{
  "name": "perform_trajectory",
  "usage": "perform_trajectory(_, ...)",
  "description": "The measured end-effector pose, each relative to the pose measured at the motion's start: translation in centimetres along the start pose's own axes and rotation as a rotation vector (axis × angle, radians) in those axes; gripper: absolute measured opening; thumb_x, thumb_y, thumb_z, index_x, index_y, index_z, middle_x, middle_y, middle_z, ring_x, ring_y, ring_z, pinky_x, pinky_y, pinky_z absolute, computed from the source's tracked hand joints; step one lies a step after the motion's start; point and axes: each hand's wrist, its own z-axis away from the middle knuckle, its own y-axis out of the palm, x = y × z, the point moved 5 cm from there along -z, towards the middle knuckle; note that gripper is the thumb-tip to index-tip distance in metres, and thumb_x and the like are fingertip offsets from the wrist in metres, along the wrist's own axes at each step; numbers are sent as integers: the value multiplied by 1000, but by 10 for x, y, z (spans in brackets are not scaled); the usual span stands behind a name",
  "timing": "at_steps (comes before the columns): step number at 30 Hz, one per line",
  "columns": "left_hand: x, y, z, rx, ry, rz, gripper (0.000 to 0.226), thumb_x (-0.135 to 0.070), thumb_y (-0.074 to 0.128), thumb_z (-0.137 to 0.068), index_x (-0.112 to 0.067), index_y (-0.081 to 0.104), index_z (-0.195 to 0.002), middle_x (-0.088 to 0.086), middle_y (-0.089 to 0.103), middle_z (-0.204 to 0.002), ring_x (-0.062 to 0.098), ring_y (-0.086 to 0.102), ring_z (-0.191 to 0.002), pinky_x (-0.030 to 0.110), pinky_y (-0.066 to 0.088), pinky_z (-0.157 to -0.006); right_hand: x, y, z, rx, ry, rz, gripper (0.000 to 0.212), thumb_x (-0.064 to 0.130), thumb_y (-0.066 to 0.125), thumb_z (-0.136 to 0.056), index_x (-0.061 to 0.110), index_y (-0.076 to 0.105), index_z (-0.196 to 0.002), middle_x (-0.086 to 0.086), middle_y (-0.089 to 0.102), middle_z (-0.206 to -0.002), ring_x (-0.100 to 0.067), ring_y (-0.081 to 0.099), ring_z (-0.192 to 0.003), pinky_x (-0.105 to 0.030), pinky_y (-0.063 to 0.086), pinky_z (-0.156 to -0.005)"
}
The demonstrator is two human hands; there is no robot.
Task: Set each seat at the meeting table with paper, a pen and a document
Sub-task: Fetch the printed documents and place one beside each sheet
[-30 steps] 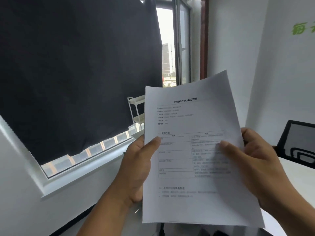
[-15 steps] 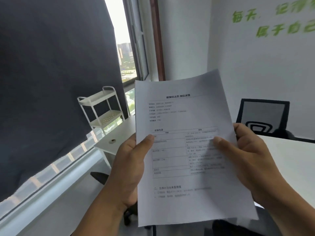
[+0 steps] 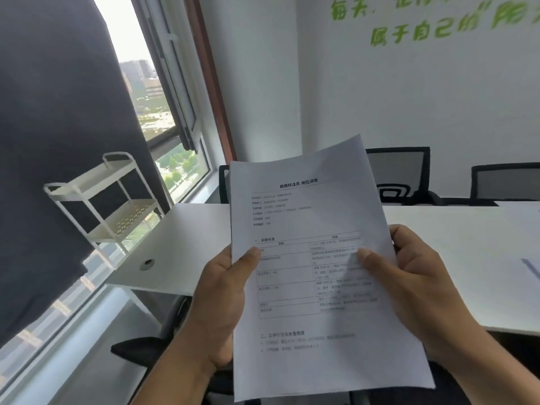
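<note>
So you've got the white meeting table (image 3: pixel 187 241) out ahead with black chairs (image 3: pixel 400 173) behind it, and the printed document (image 3: pixel 315 276) up in front of you over its near edge. Left hand (image 3: pixel 222 305) and right hand (image 3: pixel 418 290) each pinch a side, thumbs on top. Looks like the document step; next you'd lower a sheet flat at a seat.

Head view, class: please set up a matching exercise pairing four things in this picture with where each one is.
Things:
1. printed document
2. white shelf cart
3. green wall lettering
4. mesh-backed chair

Places:
A. beside the window, left of the table
B. behind the table's far edge
C. gripped by the left hand and the right hand
D. high on the white wall

Pairs: 1-C, 2-A, 3-D, 4-B
</note>
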Motion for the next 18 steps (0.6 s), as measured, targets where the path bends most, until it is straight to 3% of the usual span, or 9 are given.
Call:
perform_trajectory(3,13,14,-31,18,-48,-16,25,-25,55,-111,-23,78,-122,9,84,-112,32,82,-96,41,68,-69,-21,-12,-23,-39,34,0,10,15,66,-105,18,66,-114,-4,83,-100,-29,82,-84,-52,66,-75)
perform_trajectory(9,46,42,-98,-6,-149,-64,25,-25,55,-112,-22,77,-124,10,84,-114,35,82,-100,50,67,-79,-68,-33,-81,-66,118,28,9,16,64,-106,18,65,-115,-1,83,-100,-26,82,-85,-46,66,-71)
perform_trajectory(12,67,54,-130,18,-215,-110,26,-25,55,-112,-22,77,-125,10,83,-115,35,82,-101,53,67,-81,-99,-43,-102,-90,190,10,9,18,64,-107,20,65,-116,0,83,-104,-25,82,-89,-49,65,-79)
perform_trajectory(18,121,85,-187,38,-322,-216,26,-26,54,-114,-24,77,-124,6,84,-113,31,82,-100,56,66,-88,-154,-69,-138,-139,292,87,10,23,63,-108,27,63,-117,18,79,-106,-12,80,-94,-44,68,-83)
